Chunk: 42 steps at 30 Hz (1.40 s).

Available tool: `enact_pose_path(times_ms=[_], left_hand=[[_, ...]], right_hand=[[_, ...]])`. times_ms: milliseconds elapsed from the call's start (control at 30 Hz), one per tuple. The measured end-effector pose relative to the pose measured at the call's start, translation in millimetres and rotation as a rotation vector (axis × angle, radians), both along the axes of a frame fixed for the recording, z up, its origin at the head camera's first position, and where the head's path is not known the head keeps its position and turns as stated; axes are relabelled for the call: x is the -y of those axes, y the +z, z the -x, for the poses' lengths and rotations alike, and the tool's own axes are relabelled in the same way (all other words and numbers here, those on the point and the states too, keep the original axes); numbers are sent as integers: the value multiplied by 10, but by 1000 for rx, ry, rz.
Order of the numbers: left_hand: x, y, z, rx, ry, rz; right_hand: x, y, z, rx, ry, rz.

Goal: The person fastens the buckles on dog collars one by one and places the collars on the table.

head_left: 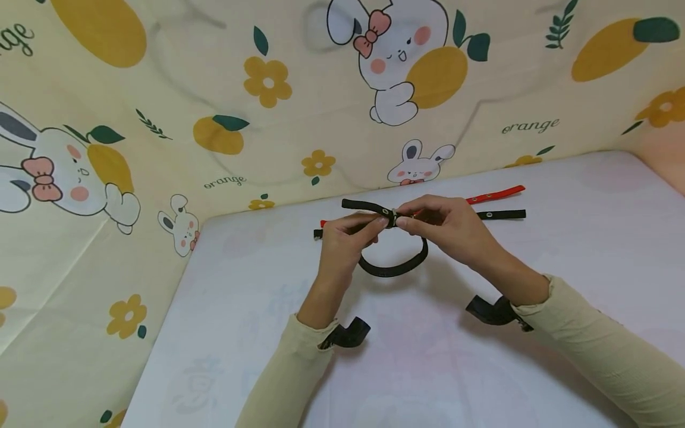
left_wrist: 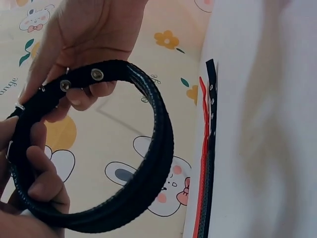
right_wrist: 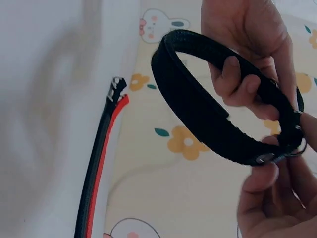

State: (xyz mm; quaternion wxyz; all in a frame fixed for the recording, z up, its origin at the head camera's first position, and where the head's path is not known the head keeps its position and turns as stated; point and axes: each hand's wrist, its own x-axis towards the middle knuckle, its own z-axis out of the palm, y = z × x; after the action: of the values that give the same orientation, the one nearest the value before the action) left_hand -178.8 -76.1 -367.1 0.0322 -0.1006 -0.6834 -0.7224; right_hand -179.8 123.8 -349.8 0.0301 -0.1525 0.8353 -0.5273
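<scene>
A black collar (head_left: pixel 394 271) with metal eyelets is bent into a loop and held up above the table, its free end sticking out to the left. My left hand (head_left: pixel 340 246) pinches it at the left of the buckle (head_left: pixel 393 217). From the other side, my right hand (head_left: pixel 457 229) pinches the band near the same buckle. Eyelets (left_wrist: pixel 97 74) show on the band beside the fingers in the left wrist view. The loop (right_wrist: pixel 181 96) hangs from both hands in the right wrist view. Fingers partly hide the buckle.
Behind the hands, a red collar (head_left: pixel 497 195) and another black collar (head_left: pixel 503 214) lie stretched out side by side on the white table (head_left: pixel 257 285). A cloth (head_left: pixel 299 131) printed with rabbits and oranges hangs at the back and left.
</scene>
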Motion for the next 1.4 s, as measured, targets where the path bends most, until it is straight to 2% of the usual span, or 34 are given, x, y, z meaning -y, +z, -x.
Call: enact_pose_path(times_ms=[167,333,467,700,1033,1200,1300,1400], left_hand=[[23,-7,38,18,10,-39],[76,-1,55,56,18,-130],[82,9,74,85,25,-212],[91,18,92,120,73,-350],[72,37,76,242,19,-460],[87,49,73,274,23,-491],[95,59,85,236,30,-467],[112,60,95,192,74,-434]], right_hand=[[-55,2,81,16,51,-39],[-97,13,115,38,79,-46],[-123,24,128,24,70,-44],[-131,13,137,24,50,63],[-173,51,160,26,57,148],[-198,47,163,53,78,97],[-223,69,158,44,87,28],[-225,117,150,16,77,-43]])
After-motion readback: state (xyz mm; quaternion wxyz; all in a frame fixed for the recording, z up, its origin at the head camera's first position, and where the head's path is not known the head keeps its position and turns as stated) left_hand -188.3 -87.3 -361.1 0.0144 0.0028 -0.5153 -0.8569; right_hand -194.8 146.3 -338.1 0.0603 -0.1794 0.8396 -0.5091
